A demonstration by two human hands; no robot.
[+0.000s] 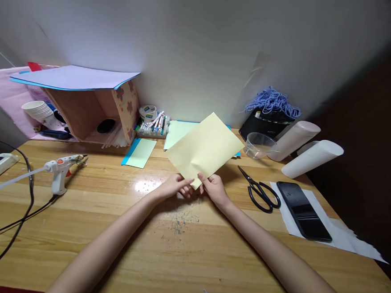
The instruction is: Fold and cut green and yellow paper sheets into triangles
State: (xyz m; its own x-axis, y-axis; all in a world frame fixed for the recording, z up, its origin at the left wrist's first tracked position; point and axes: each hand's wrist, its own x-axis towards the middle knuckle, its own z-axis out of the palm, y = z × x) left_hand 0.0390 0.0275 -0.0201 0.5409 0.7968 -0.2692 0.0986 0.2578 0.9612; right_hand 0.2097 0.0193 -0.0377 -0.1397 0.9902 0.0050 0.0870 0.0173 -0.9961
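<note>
Held a pale yellow paper sheet [206,143] by its near corner, pinched in both the left hand [176,186] and right hand [215,189] above the worktop [173,265], forward of each about equally, with its long axis seemingly slanting away rightward.

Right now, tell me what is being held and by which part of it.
A pale yellow paper: the left hand and right hand pinch it at its near corner.
</note>
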